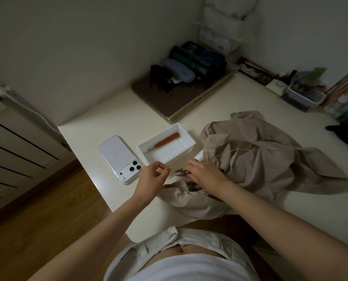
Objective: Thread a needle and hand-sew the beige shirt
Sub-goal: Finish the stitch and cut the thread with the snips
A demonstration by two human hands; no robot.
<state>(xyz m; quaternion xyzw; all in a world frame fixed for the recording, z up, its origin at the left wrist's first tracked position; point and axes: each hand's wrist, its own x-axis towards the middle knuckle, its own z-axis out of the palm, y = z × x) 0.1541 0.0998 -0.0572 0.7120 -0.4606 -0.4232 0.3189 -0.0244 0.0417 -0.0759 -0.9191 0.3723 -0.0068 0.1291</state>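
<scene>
The beige shirt [256, 159] lies crumpled on the cream table, with a pale thread [240, 151] trailing across its folds. My right hand [203, 172] grips small snips [180, 171] at the shirt's left edge, blades pointing left. My left hand [154, 174] hovers just left of the blades, thumb and fingertips curled together as if pinching something too fine to see. No needle is discernible.
A white tray [186, 146] holding an orange-handled seam ripper [165, 141] sits behind my hands. A white phone [120, 159] lies face down at left. Boards, cases and containers [303, 94] crowd the back. The table edge [100, 185] runs near my left wrist.
</scene>
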